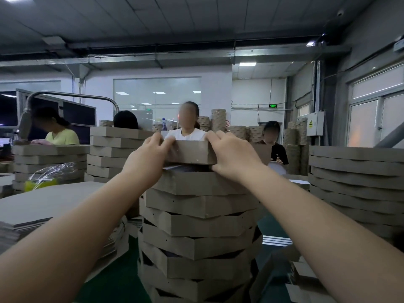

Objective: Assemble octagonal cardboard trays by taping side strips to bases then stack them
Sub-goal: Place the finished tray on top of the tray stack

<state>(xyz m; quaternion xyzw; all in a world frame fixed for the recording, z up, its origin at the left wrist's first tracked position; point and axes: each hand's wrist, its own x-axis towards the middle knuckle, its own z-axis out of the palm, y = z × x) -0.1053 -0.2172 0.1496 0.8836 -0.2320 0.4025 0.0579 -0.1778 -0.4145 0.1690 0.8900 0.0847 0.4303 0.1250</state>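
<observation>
Cardboard tray point(190, 152), centre frame: fingers point(215, 137) of left hand point(150, 157) and right hand point(231, 154) clasp it. Set askew, the stack point(196, 215) could topple.

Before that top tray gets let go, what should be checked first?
1. Grip: left hand and right hand both hold the top tray by its rim: ok.
2. Top tray seated flat on the stack: a dark gap shows under its front edge: not ok.
3. Top tray's corners matched to the stack: cannot tell.
4. Stack standing upright, though its layers sit twisted: ok.
5. Top tray's seams secure: cannot tell.
</observation>
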